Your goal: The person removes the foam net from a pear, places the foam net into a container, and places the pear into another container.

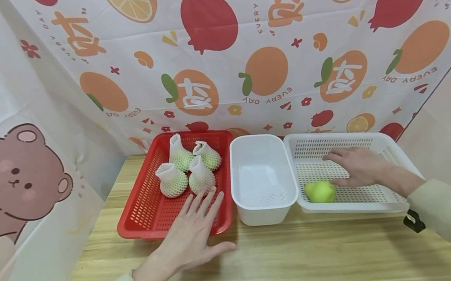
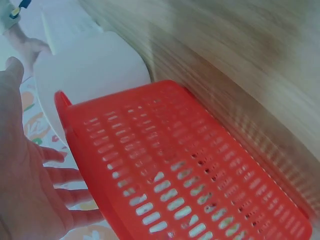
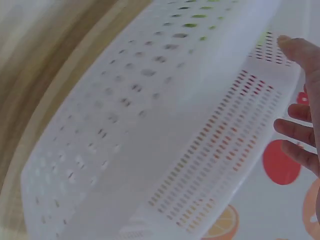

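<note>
My left hand (image 1: 196,229) reaches over the front rim of a red basket (image 1: 134,216), its fingers spread and straight. Inside that basket stand several pale green fruits in white foam nets; the nearest netted fruit (image 1: 201,176) is just beyond my fingertips. Over a white slotted basket (image 1: 369,140) on the right is my right hand (image 1: 364,168), palm down with its fingers loosely extended and nothing in its grasp. Beside its thumb lies a bright yellow-green fruit (image 1: 322,192), pear-like and without a net, at the basket's front left corner.
A deep white bin (image 1: 264,210) stands between the two baskets, close against both. All three rest on a wooden table (image 1: 289,258). Behind them hangs a fruit-print cloth (image 1: 222,76), and a bear-print cloth (image 1: 13,183) covers the left side.
</note>
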